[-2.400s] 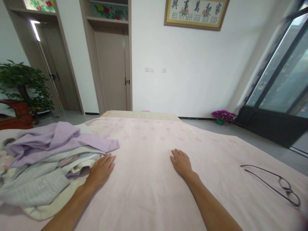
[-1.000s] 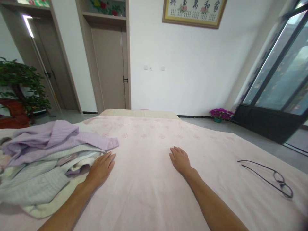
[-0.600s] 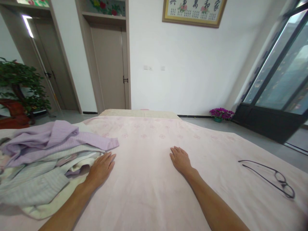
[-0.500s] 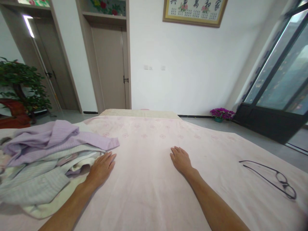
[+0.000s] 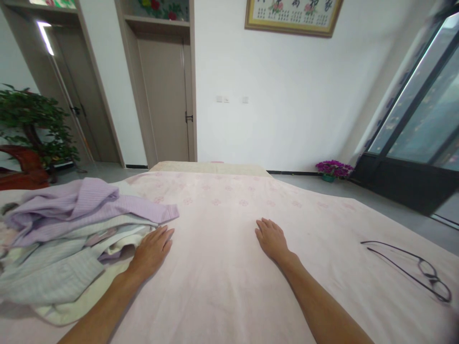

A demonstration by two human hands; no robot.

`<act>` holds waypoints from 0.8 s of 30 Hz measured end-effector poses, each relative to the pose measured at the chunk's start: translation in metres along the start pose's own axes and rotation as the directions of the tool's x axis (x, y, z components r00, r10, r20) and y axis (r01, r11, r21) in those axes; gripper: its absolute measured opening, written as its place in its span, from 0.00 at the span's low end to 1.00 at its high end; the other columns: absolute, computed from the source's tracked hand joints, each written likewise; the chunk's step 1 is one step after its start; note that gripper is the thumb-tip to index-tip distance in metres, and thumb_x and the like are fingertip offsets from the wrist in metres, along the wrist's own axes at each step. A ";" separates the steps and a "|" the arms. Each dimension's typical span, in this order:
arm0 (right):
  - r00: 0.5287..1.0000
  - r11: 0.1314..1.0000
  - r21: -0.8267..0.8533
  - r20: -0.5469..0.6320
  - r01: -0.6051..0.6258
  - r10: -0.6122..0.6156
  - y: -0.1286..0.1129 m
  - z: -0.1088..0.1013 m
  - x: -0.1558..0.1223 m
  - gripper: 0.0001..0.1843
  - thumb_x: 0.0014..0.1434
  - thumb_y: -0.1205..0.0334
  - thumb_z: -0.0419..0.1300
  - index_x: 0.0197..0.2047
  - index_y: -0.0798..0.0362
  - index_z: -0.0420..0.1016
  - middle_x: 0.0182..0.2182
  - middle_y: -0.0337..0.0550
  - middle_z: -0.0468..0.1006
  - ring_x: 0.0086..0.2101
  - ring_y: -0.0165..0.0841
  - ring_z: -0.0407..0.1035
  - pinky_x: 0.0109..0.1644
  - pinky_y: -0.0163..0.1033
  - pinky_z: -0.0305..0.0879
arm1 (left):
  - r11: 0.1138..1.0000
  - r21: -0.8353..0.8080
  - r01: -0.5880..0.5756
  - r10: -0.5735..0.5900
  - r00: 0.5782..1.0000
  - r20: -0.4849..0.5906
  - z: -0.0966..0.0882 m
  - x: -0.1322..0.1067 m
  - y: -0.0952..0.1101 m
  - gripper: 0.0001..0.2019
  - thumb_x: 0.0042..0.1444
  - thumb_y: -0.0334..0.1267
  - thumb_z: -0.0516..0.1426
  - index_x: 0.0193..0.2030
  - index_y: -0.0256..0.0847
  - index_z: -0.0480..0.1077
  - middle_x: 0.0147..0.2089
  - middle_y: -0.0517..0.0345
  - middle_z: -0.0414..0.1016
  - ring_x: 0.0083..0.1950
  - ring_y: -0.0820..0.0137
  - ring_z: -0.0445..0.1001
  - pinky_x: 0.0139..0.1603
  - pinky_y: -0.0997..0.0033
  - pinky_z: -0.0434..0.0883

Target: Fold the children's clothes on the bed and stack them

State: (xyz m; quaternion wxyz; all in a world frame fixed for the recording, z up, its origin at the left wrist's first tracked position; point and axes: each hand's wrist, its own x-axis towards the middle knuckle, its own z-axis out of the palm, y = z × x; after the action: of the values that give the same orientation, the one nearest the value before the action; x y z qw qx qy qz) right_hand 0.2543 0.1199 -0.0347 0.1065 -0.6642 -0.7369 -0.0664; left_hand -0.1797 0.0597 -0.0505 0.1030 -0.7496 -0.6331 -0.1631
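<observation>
My left hand [image 5: 152, 249] lies flat on the pink sheet [image 5: 215, 267], its fingers stretched out and its back facing up. It rests against the right edge of a heap of clothes. On top of the heap is a lilac ribbed garment [image 5: 77, 203], with a sleeve or leg reaching right. Below it lie a pale grey-green ribbed garment [image 5: 53, 272] and a cream one [image 5: 68, 310], partly covered. Over to the right, my right hand [image 5: 273, 239] also rests flat on the sheet, fingers out, holding nothing.
A pair of black-framed glasses [image 5: 428, 274] lies with its temples unfolded at the right. Beyond the sheet stand a pot of purple flowers [image 5: 333, 168], a closed door [image 5: 163, 95] and a leafy plant [image 5: 32, 124]. A framed picture [image 5: 294, 16] hangs on the wall.
The view has shifted slightly, so the glasses, flowers and picture appear a little further right. Both hands keep their places on the sheet, and the clothes lie as before.
</observation>
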 end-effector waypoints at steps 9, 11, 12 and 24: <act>1.000 1.000 -0.015 -0.010 0.005 -0.005 0.002 0.003 0.001 0.26 0.69 0.53 0.44 0.65 0.51 0.66 0.64 0.50 0.65 0.64 0.43 0.55 0.67 0.49 0.48 | 1.000 -0.002 0.019 -0.019 1.000 -0.002 0.002 0.000 -0.002 0.21 0.66 0.40 0.47 0.61 0.40 0.70 0.64 0.47 0.70 0.65 0.58 0.67 0.67 0.52 0.61; 1.000 1.000 -0.013 -0.007 0.004 -0.004 0.002 0.004 0.002 0.26 0.69 0.53 0.44 0.65 0.51 0.66 0.64 0.49 0.65 0.64 0.43 0.55 0.67 0.49 0.48 | 1.000 -0.012 0.016 -0.016 1.000 -0.013 0.003 0.000 -0.002 0.21 0.65 0.40 0.47 0.60 0.39 0.71 0.64 0.46 0.70 0.65 0.58 0.67 0.67 0.52 0.61; 1.000 1.000 -0.012 -0.006 0.004 -0.004 0.002 0.004 0.002 0.26 0.69 0.53 0.44 0.65 0.51 0.66 0.64 0.49 0.65 0.64 0.43 0.55 0.67 0.49 0.48 | 1.000 -0.016 0.014 -0.014 1.000 -0.017 0.003 0.000 -0.002 0.21 0.65 0.40 0.47 0.60 0.39 0.71 0.64 0.46 0.70 0.64 0.58 0.68 0.67 0.52 0.61; 0.999 1.000 -0.019 -0.039 0.017 -0.018 0.002 0.004 0.000 0.26 0.69 0.54 0.44 0.64 0.52 0.67 0.64 0.50 0.66 0.63 0.43 0.56 0.67 0.48 0.48 | 0.999 -0.030 0.021 -0.021 1.000 0.000 0.001 0.001 -0.002 0.21 0.65 0.41 0.47 0.61 0.40 0.71 0.65 0.46 0.69 0.65 0.57 0.67 0.67 0.50 0.61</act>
State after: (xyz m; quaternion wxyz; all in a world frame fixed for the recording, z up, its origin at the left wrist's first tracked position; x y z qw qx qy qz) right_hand 0.2563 0.1214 -0.0386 0.1140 -0.6573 -0.7398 -0.0873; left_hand -0.1813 0.0610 -0.0511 0.0902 -0.7443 -0.6385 -0.1739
